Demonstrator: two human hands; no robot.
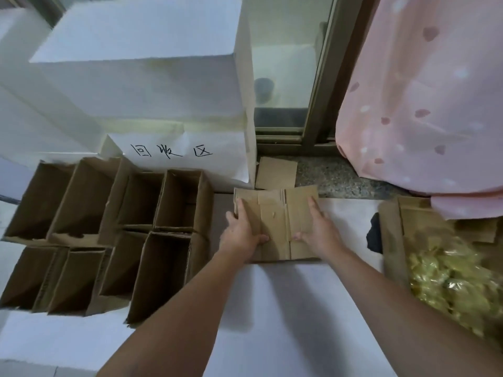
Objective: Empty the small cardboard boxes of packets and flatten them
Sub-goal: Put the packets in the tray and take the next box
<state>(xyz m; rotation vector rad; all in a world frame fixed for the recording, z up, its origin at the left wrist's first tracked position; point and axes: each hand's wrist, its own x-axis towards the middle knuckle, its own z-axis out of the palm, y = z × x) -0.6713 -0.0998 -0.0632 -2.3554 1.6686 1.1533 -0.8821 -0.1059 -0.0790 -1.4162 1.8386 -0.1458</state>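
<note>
Head view: flattened corrugated cardboard box, brown and creased into panels, lying on white paper-covered floor. Left hand and right hand spread open, palms pressing its two sides, gripping nothing. To the left, open upright small cardboard boxes in rows. To the right, carton of glossy yellow packets. Beyond, cardboard scrap, pink spotted curtain.

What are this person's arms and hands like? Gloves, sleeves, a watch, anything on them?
Nothing is worn as far as the view shows. The left hand and right hand are bare, with no gloves, rings or watch visible. Both forearms are uncovered from wrist to the bottom edge of the picture, with no sleeve or band in sight. No tools or straps are attached.
</note>
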